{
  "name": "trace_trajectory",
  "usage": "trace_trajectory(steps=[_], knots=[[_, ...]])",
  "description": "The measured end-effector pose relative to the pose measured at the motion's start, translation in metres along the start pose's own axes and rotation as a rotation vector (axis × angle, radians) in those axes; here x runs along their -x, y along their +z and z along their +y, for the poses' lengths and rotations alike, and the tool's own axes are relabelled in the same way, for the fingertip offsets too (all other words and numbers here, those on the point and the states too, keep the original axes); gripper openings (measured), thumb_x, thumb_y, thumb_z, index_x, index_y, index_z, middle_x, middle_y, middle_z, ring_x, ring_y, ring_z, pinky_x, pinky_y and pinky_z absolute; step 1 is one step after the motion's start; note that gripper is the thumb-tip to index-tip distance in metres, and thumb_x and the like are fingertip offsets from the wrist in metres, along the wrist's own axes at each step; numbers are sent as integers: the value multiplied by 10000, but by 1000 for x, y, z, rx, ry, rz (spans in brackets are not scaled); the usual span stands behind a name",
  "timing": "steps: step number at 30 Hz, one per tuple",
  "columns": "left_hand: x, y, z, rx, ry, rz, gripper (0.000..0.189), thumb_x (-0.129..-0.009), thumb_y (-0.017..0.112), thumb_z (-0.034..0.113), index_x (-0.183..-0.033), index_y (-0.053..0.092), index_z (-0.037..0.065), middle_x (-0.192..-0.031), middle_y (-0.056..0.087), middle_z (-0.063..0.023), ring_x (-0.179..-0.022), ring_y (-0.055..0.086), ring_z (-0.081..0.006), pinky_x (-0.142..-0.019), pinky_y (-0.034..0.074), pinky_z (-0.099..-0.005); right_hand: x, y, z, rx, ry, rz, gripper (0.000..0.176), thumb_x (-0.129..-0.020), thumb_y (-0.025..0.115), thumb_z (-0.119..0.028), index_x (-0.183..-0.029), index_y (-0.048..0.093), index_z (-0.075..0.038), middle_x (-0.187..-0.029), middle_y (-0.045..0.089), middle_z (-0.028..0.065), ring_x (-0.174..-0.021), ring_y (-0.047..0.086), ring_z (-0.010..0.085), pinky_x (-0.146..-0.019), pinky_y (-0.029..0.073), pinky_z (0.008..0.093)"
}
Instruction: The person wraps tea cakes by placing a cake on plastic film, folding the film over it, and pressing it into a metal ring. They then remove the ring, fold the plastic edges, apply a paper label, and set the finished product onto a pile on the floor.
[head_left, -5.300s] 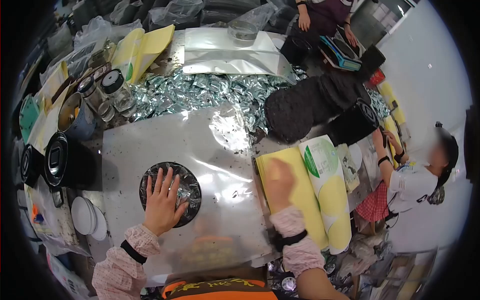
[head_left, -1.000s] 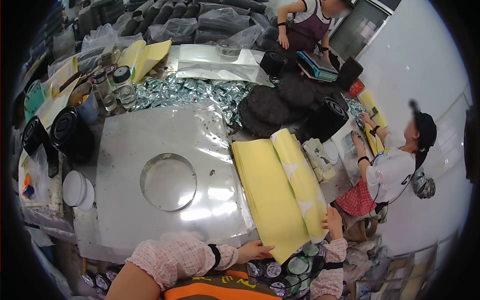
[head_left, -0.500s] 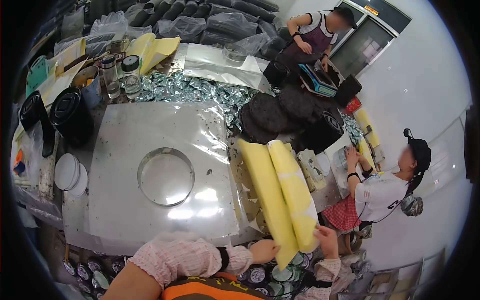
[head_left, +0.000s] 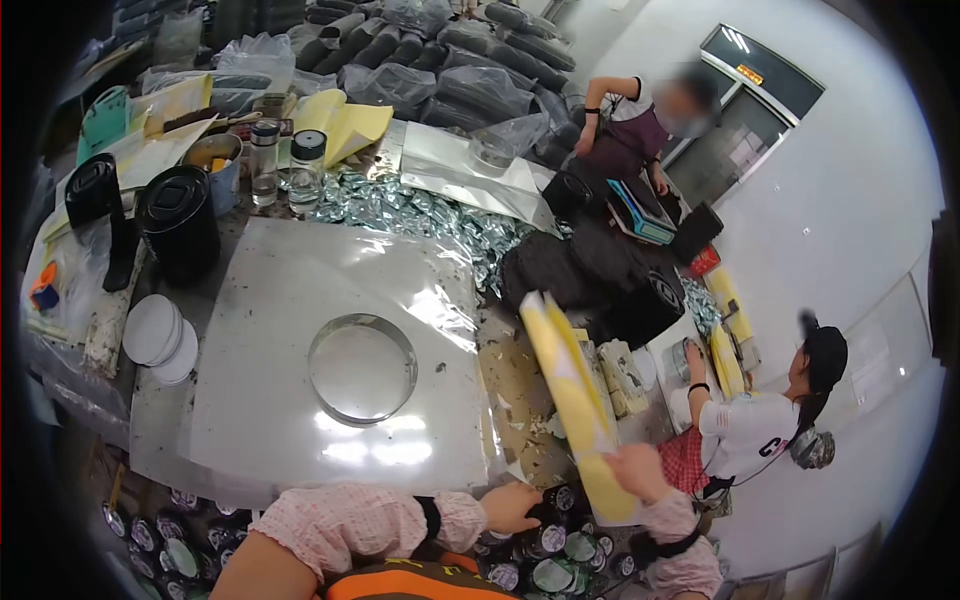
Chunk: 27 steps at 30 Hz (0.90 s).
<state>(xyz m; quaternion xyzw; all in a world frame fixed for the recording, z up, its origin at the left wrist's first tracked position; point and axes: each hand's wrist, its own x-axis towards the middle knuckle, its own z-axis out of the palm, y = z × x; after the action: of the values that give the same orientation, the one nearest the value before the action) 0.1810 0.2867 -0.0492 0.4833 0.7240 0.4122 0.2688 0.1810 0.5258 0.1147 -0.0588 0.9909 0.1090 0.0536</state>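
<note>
A pair of yellow-and-white paper sheets (head_left: 568, 375), tilted and standing nearly on edge, is gripped by my right hand (head_left: 640, 472) near its lower right side. That hand is a little blurred. My left hand (head_left: 512, 507) is just left of the sheets, over the front right corner of the work surface, apart from the paper. Its fingers are loosely bent with nothing seen in them. On the clear plastic-covered metal sheet (head_left: 270, 300) lies a metal ring (head_left: 362, 416), to the left of both hands.
Dark round cakes (head_left: 545, 270), green foil packets (head_left: 400, 205), black canisters (head_left: 178, 222) and glass bottles (head_left: 307, 170) stand behind. White discs (head_left: 155, 330) lie at left. Lidded cups (head_left: 555, 574) are below the table edge. Two people (head_left: 625, 130) work at the back and right.
My left hand has let go of the yellow paper and moved slightly left. My right hand has raised and turned the paper more edge-on. The view has shifted, so the table appears farther right.
</note>
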Motion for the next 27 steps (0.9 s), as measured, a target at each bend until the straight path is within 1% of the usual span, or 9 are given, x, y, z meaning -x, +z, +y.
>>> trace_trajectory(steps=[4, 6, 11, 13, 16, 18, 20, 24, 27], knots=[[34, -41, 12, -79, 79, 370, 814, -800, 755, 277, -1465, 392, -19, -1415, 487, -264, -1265, 525, -408, -1056, 442, -443, 13, -92, 5, -456, 33, 31, 335, -957, 618, -244, -741, 713, -7, -638, 668, 104, -572, 651, 169, -536, 496, 371], [34, -54, 16, -272, 172, 448, 842, -815, 741, 248, -1489, 326, -41, -1438, 470, -264, -1296, 508, -401, -1062, 442, -440, 22, -137, -14, -997, 412, 140, 287, -986, 591, -196, -840, 726, 10, -699, 688, 24, -625, 618, 90, -560, 493, 294], [28, -80, 20, -232, 289, 870, 800, -871, 677, 157, -1525, 260, -40, -1447, 485, -251, -1274, 548, -374, -1029, 478, -416, 8, -157, -34, -1576, 194, 700, 303, -1024, 524, -199, -1213, 625, 14, -1074, 698, 90, -882, 662, 125, -735, 530, 267], [25, -102, 16, 17, 226, 733, 763, -892, 647, 185, -1537, 278, 13, -1348, 582, -204, -1160, 613, -367, -970, 500, -423, -4, -150, -36, -1473, 123, 774, 351, -1046, 470, -232, -1271, 584, 12, -1152, 671, 114, -947, 656, 134, -782, 526, 262], [27, -135, 25, 194, 215, 673, 645, -951, 592, 139, -1534, 324, 77, -1217, 675, -159, -1001, 683, -344, -859, 537, -401, -9, -153, -31, -1486, -71, 718, 441, -1072, 382, -302, -1341, 530, 14, -1258, 629, 148, -1054, 637, 172, -847, 519, 289], [48, -155, 50, 40, 322, 826, 549, -974, 595, 116, -1484, 399, 58, -1196, 672, -168, -1036, 673, -296, -876, 525, -379, -29, -153, -29, -2066, -503, 494, 544, -1075, 306, -376, -1409, 448, 30, -1367, 566, 197, -1217, 573, 257, -925, 506, 374], [67, -165, 62, 206, 150, 781, 489, -978, 592, 93, -1436, 438, 24, -1203, 662, -157, -1071, 652, -272, -895, 514, -369, -41, -153, -30, -1959, -336, 394, 598, -1045, 387, -394, -1482, 343, 11, -1404, 529, 218, -1288, 523, 305, -997, 475, 415], [93, -169, 38, 1031, -118, 675, 428, -966, 577, 49, -1372, 465, -29, -1231, 632, -135, -1122, 616, -269, -945, 493, -359, -52, -70, -9, -1543, 248, 243, 474, -980, 617, -247, -1351, 509, 26, -1242, 637, 159, -1089, 652, 280, -882, 536, 375], [114, -157, -6, 1022, -375, 600, 433, -946, 558, 9, -1362, 452, -46, -1265, 608, -154, -1101, 635, -282, -911, 540, -378, -21, 47, 45, -1039, 425, 386, 514, -929, 687, -271, -1281, 540, 73, -1104, 691, 189, -1002, 682, 301, -850, 542, 378]])
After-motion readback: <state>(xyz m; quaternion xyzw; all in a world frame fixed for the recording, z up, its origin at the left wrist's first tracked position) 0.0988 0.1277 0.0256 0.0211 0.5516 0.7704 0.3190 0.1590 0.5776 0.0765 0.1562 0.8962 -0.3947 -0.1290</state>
